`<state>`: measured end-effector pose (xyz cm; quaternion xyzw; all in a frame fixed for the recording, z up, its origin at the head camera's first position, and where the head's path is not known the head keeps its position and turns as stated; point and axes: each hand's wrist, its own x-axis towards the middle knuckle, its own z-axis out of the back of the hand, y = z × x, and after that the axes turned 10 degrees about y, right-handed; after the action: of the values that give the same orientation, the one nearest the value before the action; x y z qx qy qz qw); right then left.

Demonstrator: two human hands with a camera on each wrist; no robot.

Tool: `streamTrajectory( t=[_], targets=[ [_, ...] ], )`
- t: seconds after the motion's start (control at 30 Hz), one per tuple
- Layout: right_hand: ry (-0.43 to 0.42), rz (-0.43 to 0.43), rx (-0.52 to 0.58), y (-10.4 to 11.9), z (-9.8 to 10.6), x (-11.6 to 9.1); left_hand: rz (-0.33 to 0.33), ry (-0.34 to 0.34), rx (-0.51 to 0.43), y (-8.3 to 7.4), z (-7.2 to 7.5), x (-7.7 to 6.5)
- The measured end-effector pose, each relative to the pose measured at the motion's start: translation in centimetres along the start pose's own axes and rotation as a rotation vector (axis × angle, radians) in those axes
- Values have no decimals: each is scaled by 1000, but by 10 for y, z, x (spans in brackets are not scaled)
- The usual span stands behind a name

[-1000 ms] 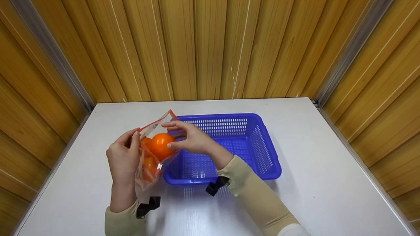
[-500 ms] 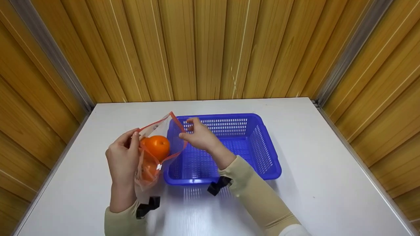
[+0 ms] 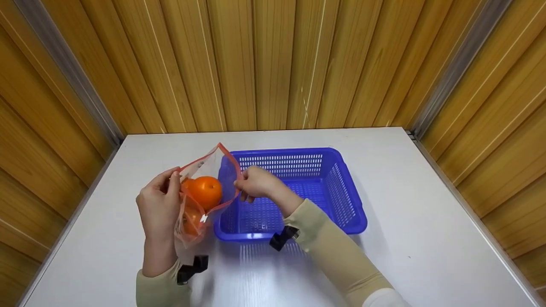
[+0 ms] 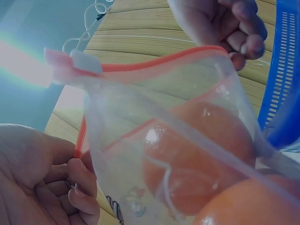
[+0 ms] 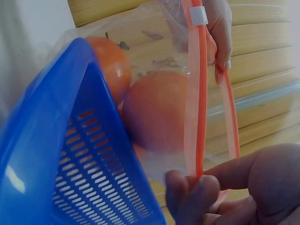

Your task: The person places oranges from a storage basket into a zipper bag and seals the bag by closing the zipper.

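A clear zip bag (image 3: 228,164) with a red-orange zip edge hangs between both hands, its mouth spread wide. My left hand (image 3: 160,207) pinches the left side of the mouth between thumb and fingers. On the opposite side, my right hand (image 3: 259,183) pinches the zip edge; the right wrist view shows thumb and forefinger meeting on the zip strip (image 5: 198,103). One large orange (image 3: 205,192) lies uppermost inside, with other oranges (image 3: 193,221) below, partly hidden behind the film. A white slider (image 5: 199,16) sits on the zip.
A blue plastic basket (image 3: 294,236) with slotted walls stands right of the bag, and the bag's right side overlaps its left rim. Both stand over a white table (image 3: 409,192). Wood-patterned panels (image 3: 273,64) enclose the back and sides.
The right hand has let go of the large orange inside the bag, drawn back to the right, and taken hold of the bag's right edge. The left hand has kept its grip.
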<state>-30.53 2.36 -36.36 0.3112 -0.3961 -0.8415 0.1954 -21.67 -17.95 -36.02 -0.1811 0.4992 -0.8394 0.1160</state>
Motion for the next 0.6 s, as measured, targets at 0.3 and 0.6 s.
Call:
streamTrajectory(
  t=[0.3,0.6],
  targets=[
    [-79,228,35,35,-10,2,-15,-120,-108,8,13,2],
    [-122,375,235,66,-14,5,-123,-284,-328,14,18,7]
  ],
)
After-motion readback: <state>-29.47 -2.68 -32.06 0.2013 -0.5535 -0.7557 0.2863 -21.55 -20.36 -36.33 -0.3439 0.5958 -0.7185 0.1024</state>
